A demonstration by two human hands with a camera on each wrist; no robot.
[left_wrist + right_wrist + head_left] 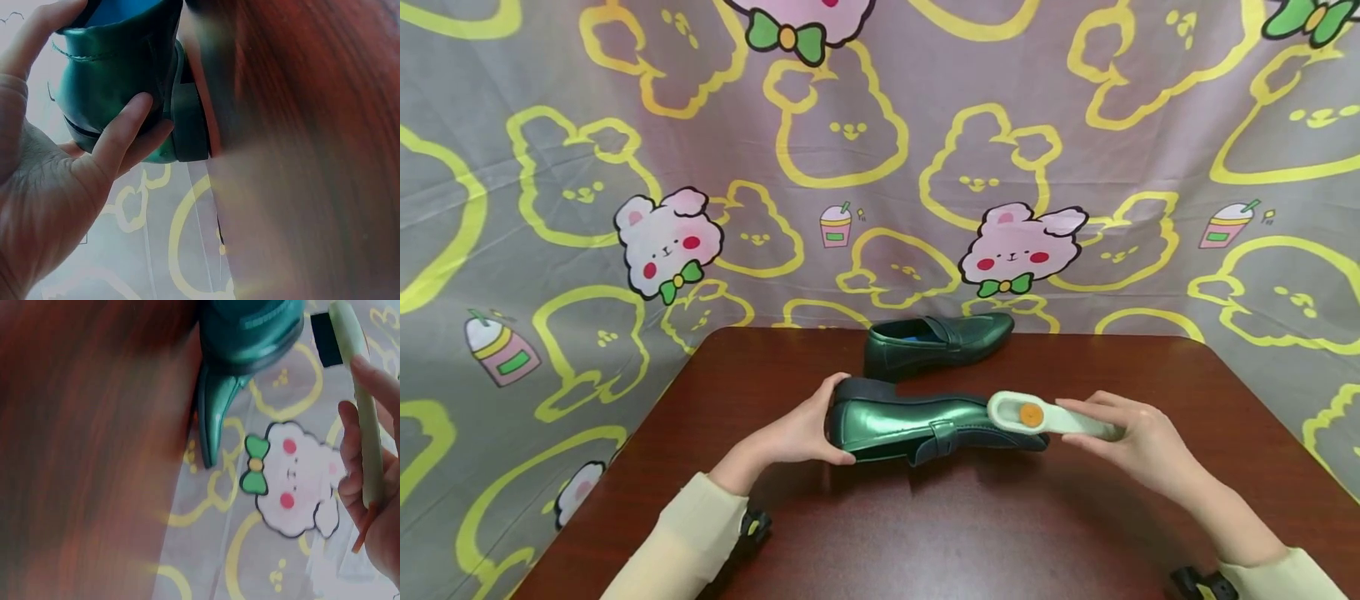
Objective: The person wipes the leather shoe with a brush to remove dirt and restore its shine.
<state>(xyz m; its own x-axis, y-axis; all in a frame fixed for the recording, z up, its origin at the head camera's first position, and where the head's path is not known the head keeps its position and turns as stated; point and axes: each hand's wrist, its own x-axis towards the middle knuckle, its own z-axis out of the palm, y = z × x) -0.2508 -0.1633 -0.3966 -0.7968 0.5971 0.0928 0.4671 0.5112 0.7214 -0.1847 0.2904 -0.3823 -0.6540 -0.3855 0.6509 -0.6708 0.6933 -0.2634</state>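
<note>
A dark green loafer (887, 423) is held on its side above the table, its opening facing the camera wearer. My left hand (801, 429) grips it round the heel; in the left wrist view the fingers of this hand (69, 162) lie along the shoe's back (109, 81). My right hand (1142, 437) holds a pale green brush (1075, 421) with an orange round spot by its handle. In the head view the brush head overlaps the toe end. The right wrist view shows dark bristles on the brush (350, 337), beside the shoe (250, 331), with a gap between.
A second green loafer (943, 342) stands upright at the back of the brown table (925, 533), its toe pointing right. Behind the table and at its sides hangs a grey curtain (895, 200) with yellow outlines and rabbit faces.
</note>
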